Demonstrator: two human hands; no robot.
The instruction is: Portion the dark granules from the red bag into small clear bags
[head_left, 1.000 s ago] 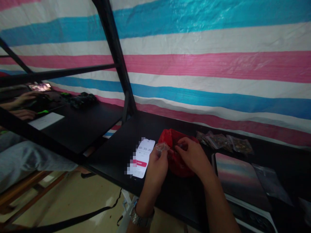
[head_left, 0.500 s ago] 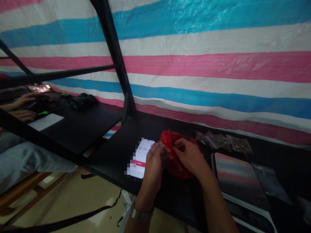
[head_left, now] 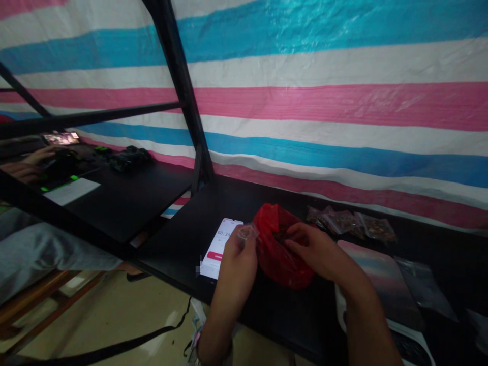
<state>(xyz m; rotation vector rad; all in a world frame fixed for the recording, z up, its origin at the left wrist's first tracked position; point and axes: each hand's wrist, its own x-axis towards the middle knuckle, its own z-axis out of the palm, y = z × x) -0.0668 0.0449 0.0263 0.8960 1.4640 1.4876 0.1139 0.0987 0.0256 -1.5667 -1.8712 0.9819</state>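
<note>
My left hand (head_left: 241,254) pinches a small clear zip bag (head_left: 247,231), held up beside the phone. A red plastic bag (head_left: 284,264) sits on the black table with its mouth open toward me, and dark brown bits (head_left: 281,237) show inside. At that mouth is my right hand (head_left: 310,249), its fingers bent and drawn together over the brown bits. What its fingertips hold, if anything, is too small to make out. Left of my left hand lies a lit phone (head_left: 219,249) with a timer, partly covered by the hand.
Several filled zip bags (head_left: 351,223) lie behind a flat scale (head_left: 381,284) on the right. Flat clear bags (head_left: 423,284) lie beyond it. A black metal frame (head_left: 183,86) stands at left. Past it, another person's hands (head_left: 28,165) work at a second table (head_left: 137,198).
My right hand has moved right, away from my left hand, to the red bag's mouth. The red bag opens wider, showing its contents. My left hand has shifted slightly left over the phone.
</note>
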